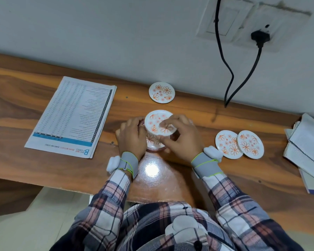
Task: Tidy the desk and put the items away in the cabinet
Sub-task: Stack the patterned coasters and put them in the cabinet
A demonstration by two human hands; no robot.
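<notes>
At the middle of the wooden desk (43,109) my right hand (179,138) pinches a small white plate with orange flowers (155,124), tilted over a second flowered plate (151,140). That lower plate lies in a round pinkish holder (152,150). My left hand (132,136) grips the holder's left side. One more flowered plate (161,92) lies near the wall. Two overlapping flowered plates (227,144) (250,144) lie to the right of my right wrist.
A folded newspaper (74,115) lies on the left part of the desk. Stacked papers and a book (308,149) sit at the right edge. Two black cables (230,78) hang from a wall socket (259,37) down behind the desk.
</notes>
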